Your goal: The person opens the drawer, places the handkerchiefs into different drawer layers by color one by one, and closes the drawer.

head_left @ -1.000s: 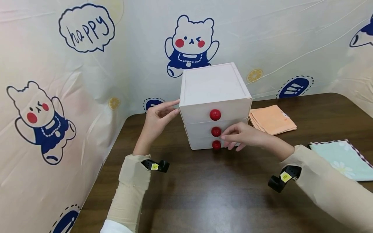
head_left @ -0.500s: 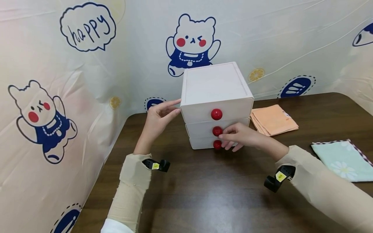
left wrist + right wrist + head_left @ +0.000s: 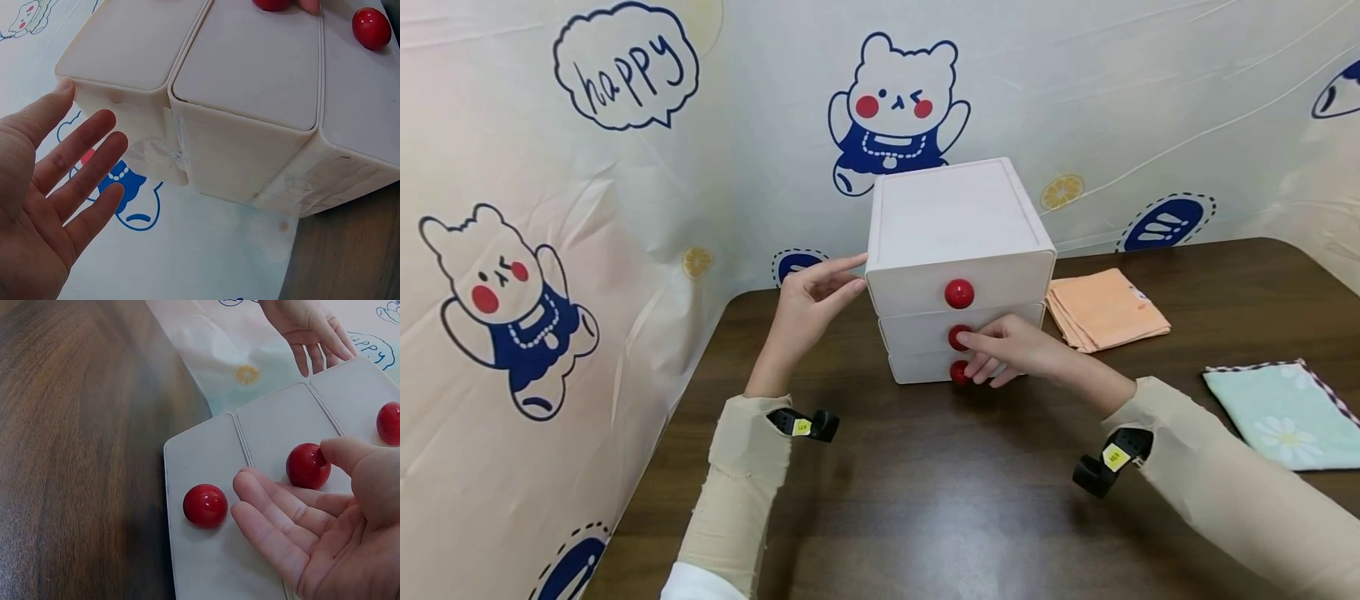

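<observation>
A white three-drawer cabinet (image 3: 955,217) stands on the dark wooden table (image 3: 940,500), each drawer front carrying a red ball knob. My right hand (image 3: 992,350) is at the middle knob (image 3: 956,335). In the right wrist view its thumb tip touches that middle knob (image 3: 306,467), while the fingers (image 3: 275,506) lie fairly straight between it and the bottom knob (image 3: 205,505). My left hand (image 3: 831,287) has straight fingers, whose tips rest on the cabinet's upper left edge. The left wrist view shows the left hand's open palm (image 3: 56,187) beside the cabinet (image 3: 250,69).
A folded orange cloth (image 3: 1105,308) lies just right of the cabinet. A light green flowered cloth (image 3: 1285,412) lies at the table's right edge. A cartoon-bear curtain (image 3: 550,250) closes off the back and left sides.
My right hand has slid a little left across the drawer fronts, and its thumb now reaches the middle knob. The left hand and the cabinet have stayed in place.
</observation>
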A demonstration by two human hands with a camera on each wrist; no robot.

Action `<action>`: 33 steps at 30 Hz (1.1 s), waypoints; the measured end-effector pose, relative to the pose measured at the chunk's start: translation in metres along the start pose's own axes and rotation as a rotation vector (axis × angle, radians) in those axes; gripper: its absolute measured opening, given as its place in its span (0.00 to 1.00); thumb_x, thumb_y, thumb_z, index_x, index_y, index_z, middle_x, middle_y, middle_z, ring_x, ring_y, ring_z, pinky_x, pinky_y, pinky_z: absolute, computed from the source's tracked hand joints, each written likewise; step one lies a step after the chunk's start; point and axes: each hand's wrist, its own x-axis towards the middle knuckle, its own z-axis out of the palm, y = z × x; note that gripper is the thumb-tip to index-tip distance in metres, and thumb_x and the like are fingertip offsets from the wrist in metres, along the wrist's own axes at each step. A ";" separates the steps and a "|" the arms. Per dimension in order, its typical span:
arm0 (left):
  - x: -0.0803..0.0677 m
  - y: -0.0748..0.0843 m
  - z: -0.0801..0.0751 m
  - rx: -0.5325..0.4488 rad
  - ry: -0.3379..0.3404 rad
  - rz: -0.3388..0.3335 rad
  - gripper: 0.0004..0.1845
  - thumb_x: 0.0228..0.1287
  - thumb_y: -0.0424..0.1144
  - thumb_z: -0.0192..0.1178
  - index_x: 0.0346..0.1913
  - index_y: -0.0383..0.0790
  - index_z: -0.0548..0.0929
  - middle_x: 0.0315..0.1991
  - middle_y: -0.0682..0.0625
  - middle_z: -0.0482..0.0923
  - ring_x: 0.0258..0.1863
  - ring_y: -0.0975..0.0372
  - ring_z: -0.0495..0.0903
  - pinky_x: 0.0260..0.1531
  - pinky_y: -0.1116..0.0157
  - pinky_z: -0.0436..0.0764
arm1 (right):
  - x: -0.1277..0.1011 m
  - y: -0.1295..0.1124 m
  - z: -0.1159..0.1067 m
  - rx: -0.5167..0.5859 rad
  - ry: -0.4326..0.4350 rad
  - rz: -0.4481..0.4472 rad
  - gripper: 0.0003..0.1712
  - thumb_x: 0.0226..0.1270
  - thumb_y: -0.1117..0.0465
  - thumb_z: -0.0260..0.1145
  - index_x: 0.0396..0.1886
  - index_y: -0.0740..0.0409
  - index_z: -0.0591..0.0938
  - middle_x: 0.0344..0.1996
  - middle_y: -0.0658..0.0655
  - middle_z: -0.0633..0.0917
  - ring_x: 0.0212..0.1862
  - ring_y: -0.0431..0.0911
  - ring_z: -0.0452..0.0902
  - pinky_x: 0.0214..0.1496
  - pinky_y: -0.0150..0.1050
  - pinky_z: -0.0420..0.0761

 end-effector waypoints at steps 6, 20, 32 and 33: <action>0.000 0.001 0.001 0.004 0.000 0.008 0.17 0.60 0.30 0.59 0.53 0.32 0.78 0.39 0.38 0.81 0.36 0.56 0.80 0.36 0.66 0.77 | 0.000 -0.001 0.001 0.014 0.020 0.006 0.28 0.69 0.51 0.54 0.46 0.77 0.76 0.31 0.64 0.84 0.33 0.51 0.82 0.36 0.45 0.81; 0.000 -0.001 0.001 -0.019 0.005 -0.001 0.17 0.60 0.30 0.60 0.53 0.33 0.78 0.40 0.38 0.81 0.38 0.51 0.80 0.37 0.65 0.77 | -0.001 0.003 0.001 -0.036 0.050 -0.001 0.27 0.66 0.49 0.57 0.46 0.73 0.78 0.30 0.61 0.85 0.33 0.51 0.82 0.34 0.44 0.81; 0.000 -0.003 0.001 -0.010 0.009 -0.004 0.17 0.60 0.31 0.60 0.54 0.33 0.78 0.39 0.39 0.81 0.37 0.52 0.80 0.37 0.65 0.77 | -0.006 0.005 0.004 -0.057 0.033 -0.010 0.27 0.67 0.49 0.56 0.46 0.71 0.79 0.30 0.60 0.85 0.33 0.50 0.82 0.34 0.44 0.81; 0.000 -0.003 0.001 -0.012 0.009 -0.004 0.17 0.60 0.31 0.60 0.54 0.33 0.78 0.39 0.39 0.81 0.37 0.51 0.80 0.37 0.65 0.77 | -0.006 0.005 0.004 -0.061 0.031 -0.010 0.27 0.67 0.49 0.56 0.46 0.71 0.79 0.30 0.60 0.85 0.33 0.50 0.82 0.34 0.44 0.81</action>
